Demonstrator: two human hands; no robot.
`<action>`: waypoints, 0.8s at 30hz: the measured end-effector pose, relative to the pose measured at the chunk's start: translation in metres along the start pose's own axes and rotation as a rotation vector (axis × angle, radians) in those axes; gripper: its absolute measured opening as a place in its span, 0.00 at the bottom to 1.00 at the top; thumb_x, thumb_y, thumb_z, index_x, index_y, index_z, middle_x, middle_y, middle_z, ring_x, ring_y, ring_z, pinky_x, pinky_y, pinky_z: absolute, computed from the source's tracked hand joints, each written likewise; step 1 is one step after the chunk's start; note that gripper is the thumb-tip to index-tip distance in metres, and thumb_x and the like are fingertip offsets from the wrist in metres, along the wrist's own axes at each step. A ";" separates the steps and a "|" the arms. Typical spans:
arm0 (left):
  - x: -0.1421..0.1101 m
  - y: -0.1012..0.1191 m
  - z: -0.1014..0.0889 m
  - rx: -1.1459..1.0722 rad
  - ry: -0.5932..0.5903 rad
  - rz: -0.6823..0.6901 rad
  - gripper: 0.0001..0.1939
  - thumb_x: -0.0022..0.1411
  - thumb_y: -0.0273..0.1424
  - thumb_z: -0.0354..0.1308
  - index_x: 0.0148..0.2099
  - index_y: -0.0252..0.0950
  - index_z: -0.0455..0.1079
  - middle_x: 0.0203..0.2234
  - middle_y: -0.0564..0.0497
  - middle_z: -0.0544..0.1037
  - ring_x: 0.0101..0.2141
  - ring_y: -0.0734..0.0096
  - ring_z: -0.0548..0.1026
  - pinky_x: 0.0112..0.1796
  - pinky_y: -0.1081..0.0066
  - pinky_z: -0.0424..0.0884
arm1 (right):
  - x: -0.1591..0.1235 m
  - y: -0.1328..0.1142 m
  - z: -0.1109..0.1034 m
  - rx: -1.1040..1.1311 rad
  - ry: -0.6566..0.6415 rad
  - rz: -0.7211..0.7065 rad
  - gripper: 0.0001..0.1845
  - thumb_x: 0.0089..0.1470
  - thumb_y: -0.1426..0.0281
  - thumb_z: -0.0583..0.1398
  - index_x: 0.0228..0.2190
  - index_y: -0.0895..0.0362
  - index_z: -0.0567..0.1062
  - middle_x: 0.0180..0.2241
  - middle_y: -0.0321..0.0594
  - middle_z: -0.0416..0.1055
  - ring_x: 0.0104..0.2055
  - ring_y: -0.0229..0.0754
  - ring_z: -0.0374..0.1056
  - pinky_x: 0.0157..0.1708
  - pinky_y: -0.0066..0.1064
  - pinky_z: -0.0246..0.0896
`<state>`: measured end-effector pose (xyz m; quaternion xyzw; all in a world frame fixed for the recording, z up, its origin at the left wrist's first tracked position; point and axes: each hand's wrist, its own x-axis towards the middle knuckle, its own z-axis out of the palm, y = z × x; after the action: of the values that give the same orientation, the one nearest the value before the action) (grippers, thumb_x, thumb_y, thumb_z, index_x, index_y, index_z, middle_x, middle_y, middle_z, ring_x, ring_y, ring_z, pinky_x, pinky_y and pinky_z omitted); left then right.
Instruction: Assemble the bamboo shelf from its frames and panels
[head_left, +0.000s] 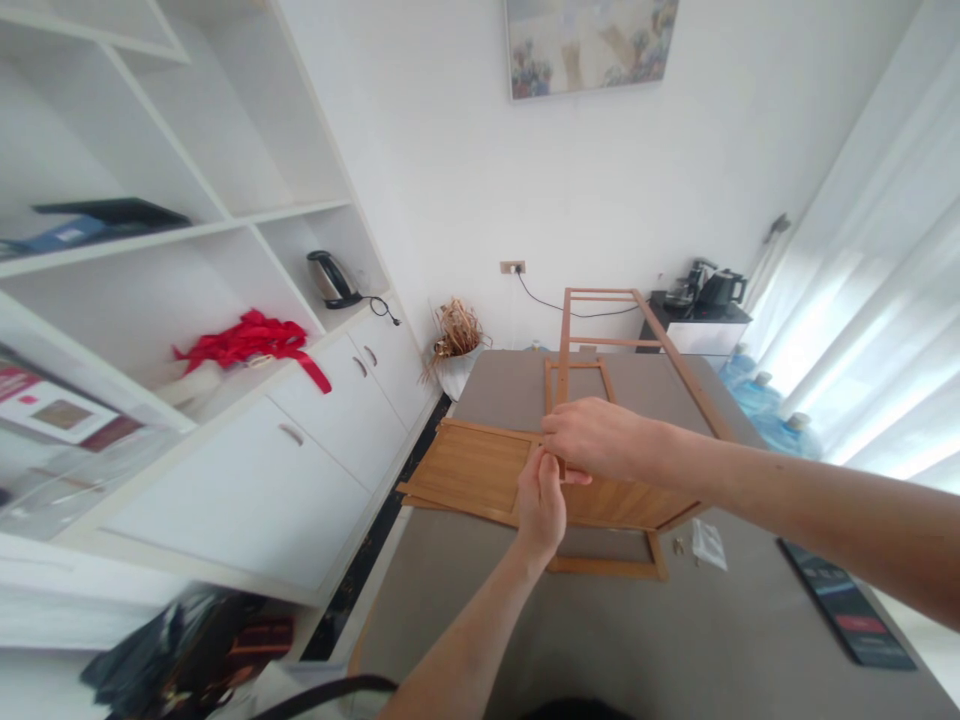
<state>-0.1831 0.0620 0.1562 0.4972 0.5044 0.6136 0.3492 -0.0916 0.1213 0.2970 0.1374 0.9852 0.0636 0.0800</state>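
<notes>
A light-brown wooden frame [675, 360] with long rails and crossbars stands over the table. My right hand [596, 437] is wrapped round the near end of its left rail. Just below, my left hand [541, 505] has thumb and fingers pinched together against that rail end; anything small between them is hidden. Under both hands lies a slatted wooden panel [472, 465], partly covered by my fingers. A smaller open wooden frame [611, 570] pokes out beneath the panel on the near side.
On the grey table [622, 640] lie small metal pieces [679, 546], a clear plastic bag [709, 545] and a dark tablet-like item [847, 605]. White cabinets [330, 430] line the left. Large water bottles [784, 430] stand right, near the curtain; a dried plant [457, 330] is behind.
</notes>
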 end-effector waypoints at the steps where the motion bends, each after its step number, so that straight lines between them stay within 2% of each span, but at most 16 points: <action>1: 0.000 -0.001 0.000 0.007 0.002 0.005 0.22 0.67 0.39 0.38 0.36 0.33 0.71 0.22 0.49 0.76 0.30 0.64 0.78 0.36 0.65 0.71 | 0.001 -0.001 0.000 -0.019 -0.004 -0.020 0.06 0.47 0.75 0.62 0.21 0.60 0.75 0.28 0.43 0.71 0.31 0.41 0.66 0.24 0.29 0.48; 7: -0.001 -0.004 0.000 -0.005 -0.016 -0.006 0.21 0.67 0.38 0.38 0.41 0.33 0.70 0.23 0.50 0.77 0.32 0.64 0.79 0.40 0.64 0.71 | 0.004 -0.002 -0.005 -0.043 -0.062 -0.055 0.09 0.47 0.76 0.61 0.18 0.60 0.75 0.27 0.44 0.73 0.30 0.41 0.67 0.23 0.29 0.50; 10: -0.001 -0.005 0.000 -0.019 -0.025 -0.015 0.21 0.67 0.38 0.39 0.43 0.33 0.69 0.23 0.50 0.77 0.32 0.63 0.79 0.39 0.64 0.72 | 0.008 -0.005 -0.010 -0.041 -0.116 -0.037 0.09 0.45 0.78 0.61 0.17 0.60 0.75 0.24 0.44 0.73 0.28 0.43 0.69 0.23 0.28 0.52; 15: -0.004 -0.005 0.002 -0.049 -0.008 -0.008 0.18 0.67 0.37 0.38 0.42 0.34 0.67 0.25 0.49 0.78 0.31 0.64 0.79 0.38 0.64 0.72 | 0.016 -0.014 -0.023 0.047 -0.218 0.174 0.03 0.36 0.80 0.63 0.18 0.62 0.76 0.18 0.45 0.72 0.27 0.46 0.71 0.24 0.29 0.57; 19: -0.006 -0.006 0.004 -0.050 0.000 0.003 0.18 0.67 0.38 0.38 0.40 0.34 0.66 0.25 0.49 0.78 0.31 0.65 0.78 0.41 0.63 0.71 | 0.021 -0.009 -0.026 0.173 -0.212 0.299 0.04 0.36 0.80 0.60 0.17 0.63 0.76 0.17 0.45 0.71 0.24 0.45 0.71 0.23 0.29 0.59; 24: -0.005 -0.006 0.003 -0.121 -0.034 0.011 0.19 0.67 0.39 0.38 0.41 0.34 0.66 0.38 0.45 0.77 0.28 0.68 0.78 0.33 0.67 0.72 | 0.032 0.003 -0.017 0.451 -0.343 0.402 0.05 0.33 0.81 0.58 0.17 0.65 0.75 0.19 0.44 0.73 0.24 0.44 0.70 0.23 0.29 0.62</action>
<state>-0.1789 0.0593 0.1489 0.4882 0.4577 0.6363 0.3837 -0.1244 0.1315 0.3098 0.3518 0.8998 -0.1654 0.1980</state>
